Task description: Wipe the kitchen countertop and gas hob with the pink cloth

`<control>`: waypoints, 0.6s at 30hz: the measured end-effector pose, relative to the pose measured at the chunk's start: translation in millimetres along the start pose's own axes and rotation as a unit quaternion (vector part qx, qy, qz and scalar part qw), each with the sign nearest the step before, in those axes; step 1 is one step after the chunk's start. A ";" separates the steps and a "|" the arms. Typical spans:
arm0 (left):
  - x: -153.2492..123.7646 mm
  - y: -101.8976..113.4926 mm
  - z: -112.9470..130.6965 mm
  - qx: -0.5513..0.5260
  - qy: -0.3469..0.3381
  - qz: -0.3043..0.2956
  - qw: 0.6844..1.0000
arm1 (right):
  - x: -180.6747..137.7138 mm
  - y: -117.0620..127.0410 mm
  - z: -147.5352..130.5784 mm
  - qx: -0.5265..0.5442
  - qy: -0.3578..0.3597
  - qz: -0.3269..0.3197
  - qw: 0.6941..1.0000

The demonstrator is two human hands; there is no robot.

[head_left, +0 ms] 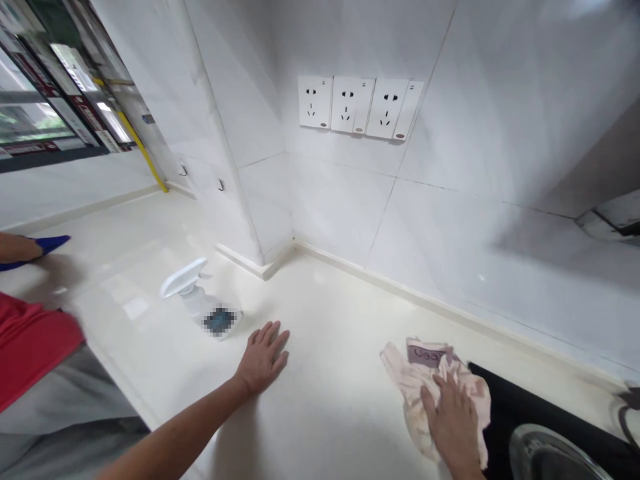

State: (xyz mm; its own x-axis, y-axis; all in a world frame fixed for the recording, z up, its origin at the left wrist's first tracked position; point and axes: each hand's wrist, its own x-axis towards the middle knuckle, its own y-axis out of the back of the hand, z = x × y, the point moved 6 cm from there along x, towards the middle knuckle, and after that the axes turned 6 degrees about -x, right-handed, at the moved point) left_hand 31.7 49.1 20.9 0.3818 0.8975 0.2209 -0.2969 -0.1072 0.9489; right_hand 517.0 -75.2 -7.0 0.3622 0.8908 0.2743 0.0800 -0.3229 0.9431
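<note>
My left hand (263, 358) rests palm down on the pale countertop (320, 413), its fingers spread and nothing held. A white spray bottle (205, 303) stands just to the left of this hand, apart from it. Over at the right, my right hand (453, 417) presses down on a crumpled pale pink cloth (420, 393) and grips its bunched folds. A dark printed patch shows at the cloth's far edge. The cloth lies against the left edge of the black cooktop (505, 400); what is under the palm is hidden.
A tiled wall (340, 207) with three sockets (350, 107) borders the counter, with a wall corner (264, 270) jutting forward. At the left, another person's hand (17, 248) is on a blue cloth (53, 244). A burner (545, 453) sits at lower right.
</note>
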 end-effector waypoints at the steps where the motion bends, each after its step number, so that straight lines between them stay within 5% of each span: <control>1: 0.2 -0.1 0.2 0.001 0.000 -0.003 1.000 | -12.2 2.0 0.2 -0.009 0.004 0.020 1.000; 6: 0.5 0.5 0.5 0.000 0.000 -0.003 1.000 | -59.6 5.0 -25.5 -0.023 0.004 0.072 0.997; 12: 1.0 0.2 0.1 0.004 -0.003 -0.005 1.000 | -82.4 -0.2 -52.7 0.122 0.135 0.085 0.980; 18: 1.5 1.7 1.7 0.007 -0.005 -0.001 1.000 | -84.3 -1.4 -89.8 0.295 0.005 -0.042 0.954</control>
State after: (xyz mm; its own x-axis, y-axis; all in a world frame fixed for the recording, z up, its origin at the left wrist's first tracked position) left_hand 33.2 49.5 23.2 0.3915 0.8934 0.2205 -0.2841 -0.1106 0.9524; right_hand 403.0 -121.1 -14.5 0.3232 0.9233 0.2074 0.6187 -0.3720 0.6920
